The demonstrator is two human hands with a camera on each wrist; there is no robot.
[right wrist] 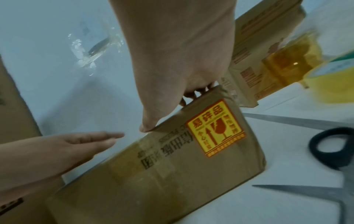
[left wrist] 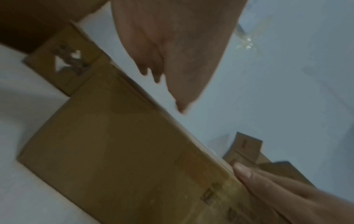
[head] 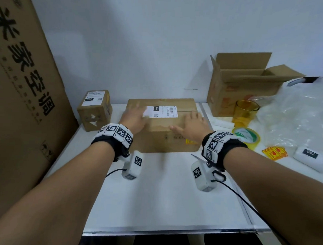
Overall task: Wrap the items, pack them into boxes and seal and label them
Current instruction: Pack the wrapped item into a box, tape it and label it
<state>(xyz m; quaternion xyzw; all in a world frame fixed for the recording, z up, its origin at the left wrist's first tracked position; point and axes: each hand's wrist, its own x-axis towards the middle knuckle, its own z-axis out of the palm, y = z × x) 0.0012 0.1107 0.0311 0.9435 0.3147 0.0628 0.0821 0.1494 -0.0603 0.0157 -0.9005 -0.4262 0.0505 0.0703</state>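
Pressing: both hands lie on top of the sealed box (head: 162, 122), which sits mid-bench (head: 163, 196) near the wall.
Left hand (head: 136, 117): fingers straight and spread, flat on the box top at the left end of the white shipping label (head: 162, 111).
Right hand (head: 191, 126): fingers laid over the right end of the box top, thumb at the front top edge; not gripping.
Box state: flaps closed and taped, label on top, yellow fragile sticker (right wrist: 215, 128) on the front face.
Step in hand: probably smoothing the label down, the last touch on this box.
Done already: small labelled box (head: 94, 110) stands to the left.
Next move: likely setting this box aside, then wrapping the amber glass (head: 245, 112) for the open carton (head: 238, 83); the tape roll (head: 246, 136) lies near the right wrist.
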